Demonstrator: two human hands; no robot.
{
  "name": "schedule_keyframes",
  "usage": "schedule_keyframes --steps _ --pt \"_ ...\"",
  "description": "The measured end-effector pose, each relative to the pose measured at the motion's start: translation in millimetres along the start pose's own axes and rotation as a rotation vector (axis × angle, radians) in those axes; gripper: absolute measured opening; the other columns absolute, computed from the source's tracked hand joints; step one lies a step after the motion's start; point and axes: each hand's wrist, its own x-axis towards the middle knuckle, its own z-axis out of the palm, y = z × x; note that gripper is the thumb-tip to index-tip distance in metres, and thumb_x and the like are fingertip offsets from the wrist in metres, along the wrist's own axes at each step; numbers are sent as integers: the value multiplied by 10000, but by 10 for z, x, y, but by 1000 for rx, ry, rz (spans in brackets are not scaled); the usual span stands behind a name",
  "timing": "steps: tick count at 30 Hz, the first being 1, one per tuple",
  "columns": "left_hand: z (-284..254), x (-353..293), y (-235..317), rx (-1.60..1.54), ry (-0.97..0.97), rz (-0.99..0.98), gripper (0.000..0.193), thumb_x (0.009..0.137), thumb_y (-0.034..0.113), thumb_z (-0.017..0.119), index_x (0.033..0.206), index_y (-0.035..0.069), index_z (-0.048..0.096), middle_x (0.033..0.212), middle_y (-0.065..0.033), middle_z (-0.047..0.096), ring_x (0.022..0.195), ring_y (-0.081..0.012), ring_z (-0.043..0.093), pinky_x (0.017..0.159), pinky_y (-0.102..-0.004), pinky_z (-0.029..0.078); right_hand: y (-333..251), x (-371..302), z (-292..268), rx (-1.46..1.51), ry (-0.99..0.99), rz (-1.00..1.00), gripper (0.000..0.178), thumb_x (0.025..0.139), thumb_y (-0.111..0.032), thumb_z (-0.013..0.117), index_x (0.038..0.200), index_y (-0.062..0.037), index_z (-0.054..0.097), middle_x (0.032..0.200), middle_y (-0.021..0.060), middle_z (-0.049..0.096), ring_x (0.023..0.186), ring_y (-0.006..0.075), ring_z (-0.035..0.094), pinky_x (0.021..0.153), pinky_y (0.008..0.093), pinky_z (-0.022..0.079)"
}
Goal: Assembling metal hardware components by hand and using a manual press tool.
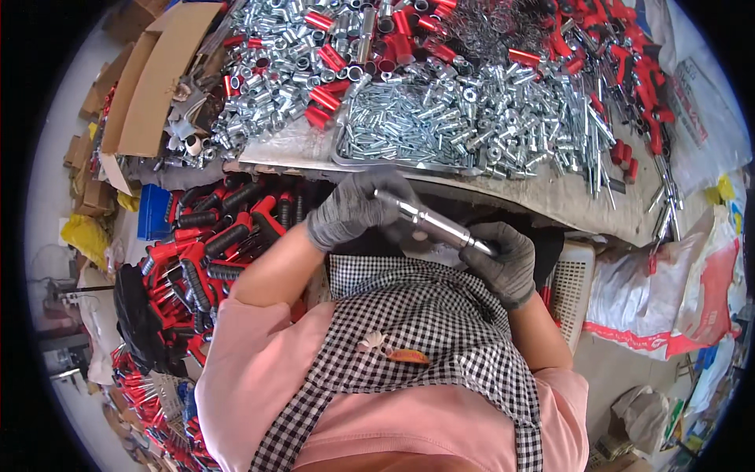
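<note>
The grey surface (550, 197) is almost buried under hardware. A heap of short silver metal sleeves (267, 71) mixed with red tubes (324, 98) covers its left part. Just right of that sits a shallow metal tray (409, 164) full of small zinc bolts (409, 118). Longer silver rods (586, 126) spread across the right part, with red-handled pieces (637, 71) piled toward the far right. A flattened cardboard box (153, 86) lies at the left end.
</note>
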Motion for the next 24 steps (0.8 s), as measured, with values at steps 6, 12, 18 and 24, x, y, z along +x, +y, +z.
schedule_keyframes --steps 6,12,18,24 --pt "188 82 137 739 6 438 151 758 107 648 883 23 668 730 -81 641 663 -173 640 579 -304 490 -162 89 230 -256 -93 -36 792 552 -217 910 1210 -3 524 953 48 639 858 122 609 767 288 520" --pt "467 55 97 327 127 -209 126 865 114 578 828 32 666 752 -71 642 628 -176 621 580 -287 490 243 125 211 -31 -289 48 628 729 -267 808 1216 29 543 1060 80 645 948 121 590 847 283 486" --pt "-25 622 283 922 195 76 172 822 199 602 918 58 619 844 -159 652 757 -335 626 653 -396 507 189 108 25 71 -142 225 468 788 -287 741 1117 24 619 956 125 684 874 147 625 803 290 494" --pt "-343 1266 -61 1608 110 -120 237 835 127 533 1036 14 586 866 -233 652 824 -386 643 705 -464 508 124 67 -24 122 -99 266 426 797 -248 728 1102 31 626 958 107 679 880 135 616 805 286 490"
